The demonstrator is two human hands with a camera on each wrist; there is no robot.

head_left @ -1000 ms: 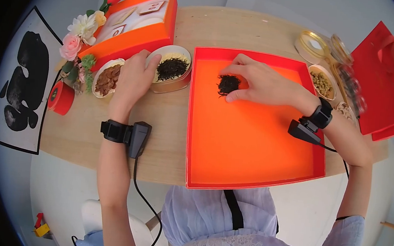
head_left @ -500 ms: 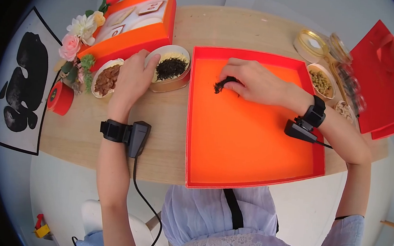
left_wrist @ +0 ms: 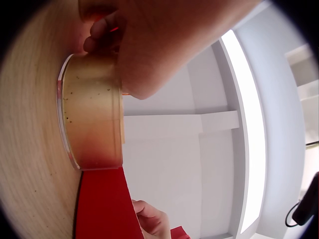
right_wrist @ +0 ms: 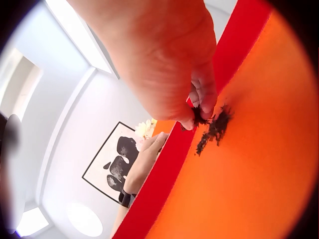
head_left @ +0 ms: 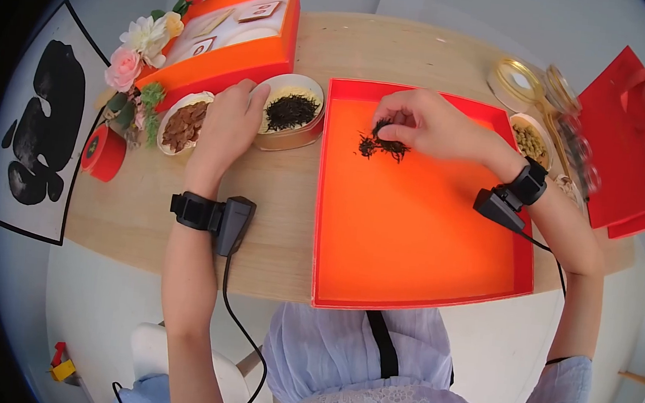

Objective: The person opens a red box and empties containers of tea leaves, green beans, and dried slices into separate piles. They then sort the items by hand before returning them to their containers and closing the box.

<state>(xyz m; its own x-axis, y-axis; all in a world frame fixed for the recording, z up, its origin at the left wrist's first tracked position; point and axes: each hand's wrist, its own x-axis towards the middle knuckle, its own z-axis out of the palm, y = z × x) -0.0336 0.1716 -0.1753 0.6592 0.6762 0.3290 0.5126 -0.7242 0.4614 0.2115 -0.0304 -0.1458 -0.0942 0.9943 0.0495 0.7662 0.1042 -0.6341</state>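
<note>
My right hand [head_left: 442, 131] pinches a clump of dark dried tea leaves [right_wrist: 199, 117] between thumb and fingertips, low over the orange tray [head_left: 412, 241] with red walls. More leaves [head_left: 370, 145] lie in a loose dark patch under the fingertips. My left hand [head_left: 229, 119] rests between two tubs, its thumb by the rim of the clear-walled tub [head_left: 285, 142] that holds similar dark leaves. In the left wrist view its fingers [left_wrist: 102, 30] are loosely curled beside that tub. The other tub [head_left: 182, 122], with brown flat pieces, is partly covered by the left hand.
An open orange gift box [head_left: 230, 68] with flowers [head_left: 145, 41] stands at the back left, near a small red canister [head_left: 103, 153]. At the right are a bowl of greenish buds [head_left: 531, 136], round golden-rimmed containers [head_left: 516, 82] and a red paper bag [head_left: 634, 154].
My right hand has lifted slightly and shifted, its fingers gathered around tea leaves; the leaves beneath are more spread out. The left hand stays by the tub. The head view has shifted slightly.
</note>
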